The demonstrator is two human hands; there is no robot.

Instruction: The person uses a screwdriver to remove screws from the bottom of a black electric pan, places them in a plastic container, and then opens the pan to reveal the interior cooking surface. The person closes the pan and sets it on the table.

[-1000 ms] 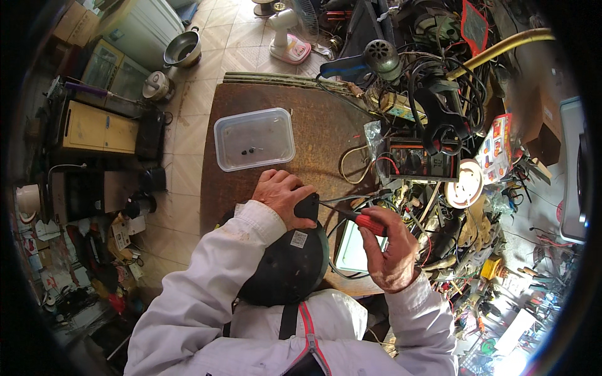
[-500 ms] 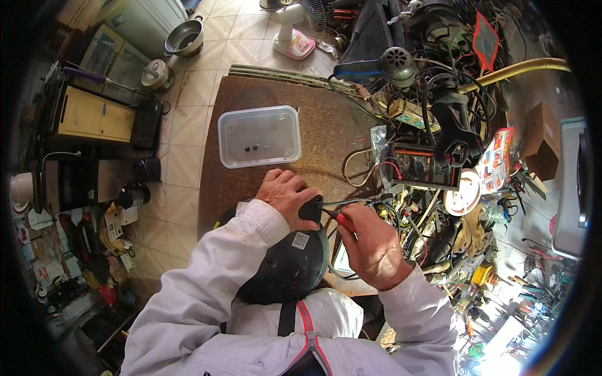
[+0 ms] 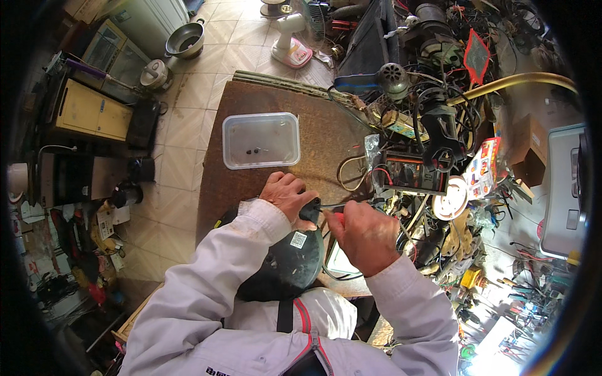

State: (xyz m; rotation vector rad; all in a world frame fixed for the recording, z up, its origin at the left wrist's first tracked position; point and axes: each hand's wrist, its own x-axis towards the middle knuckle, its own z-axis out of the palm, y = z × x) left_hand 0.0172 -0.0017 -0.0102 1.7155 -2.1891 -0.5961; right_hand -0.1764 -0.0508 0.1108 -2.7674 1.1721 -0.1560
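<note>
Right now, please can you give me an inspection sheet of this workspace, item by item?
Surface: brown worktable, worn, partly bare.
Job's things: round black appliance at the near edge; red-handled screwdriver at its rim.
Clutter: clear plastic tray with small dark parts; tools and parts heaped on the right.
Grippers: left hand grips the appliance; right hand closed on the screwdriver.
Cables: tangled wires on the right.
Surroundings: tiled floor, pots, fan.

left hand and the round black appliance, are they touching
Touching. The head view shows the left hand resting on the upper edge of the round black appliance, fingers curled over its black knob, no gap visible.
</note>
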